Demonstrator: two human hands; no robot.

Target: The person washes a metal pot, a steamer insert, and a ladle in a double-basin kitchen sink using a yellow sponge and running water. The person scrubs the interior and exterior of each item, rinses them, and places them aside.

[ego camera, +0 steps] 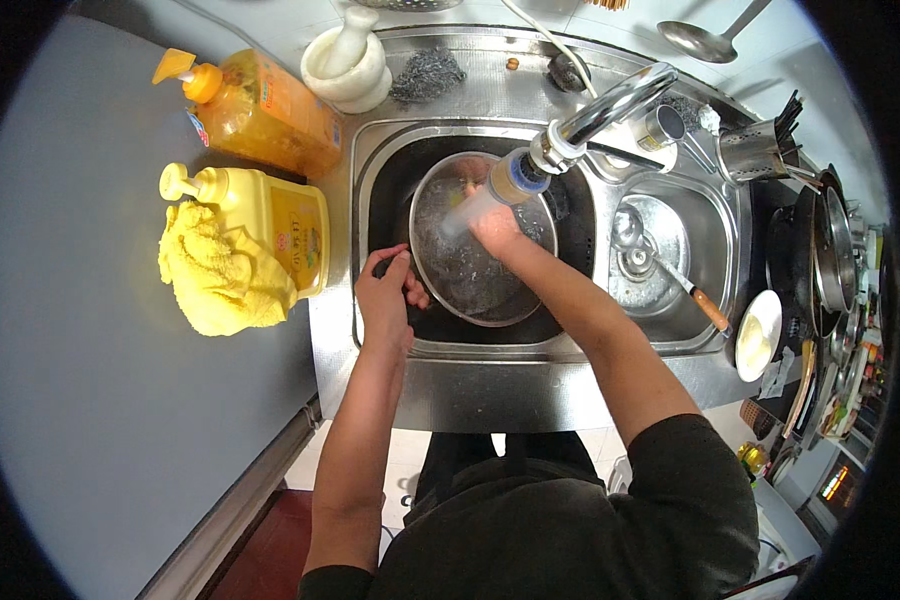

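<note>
A round, thin-rimmed pan or lid (472, 277), wet and dark grey, lies in the larger steel sink basin (495, 351). My left hand (390, 289) is at its left rim, thumb and forefinger close together and the other fingers curled; a firm grip is not visible. My right hand (495, 225) reaches over its inner surface, fingers partly hidden behind the faucet's filter nozzle (511, 180) and the water stream. A small yellowish patch shows by those fingers; what it is cannot be told. The chrome faucet (619, 101) arches in from the upper right.
Left of the sink stand an orange pump bottle (270, 112) and a yellow jug (296, 225) with a yellow cloth (221, 277). A marble mortar (345, 71) and steel wool (427, 75) sit behind. The smaller basin (667, 300) holds a wooden-handled utensil (709, 307); a white dish (759, 335) is beside it.
</note>
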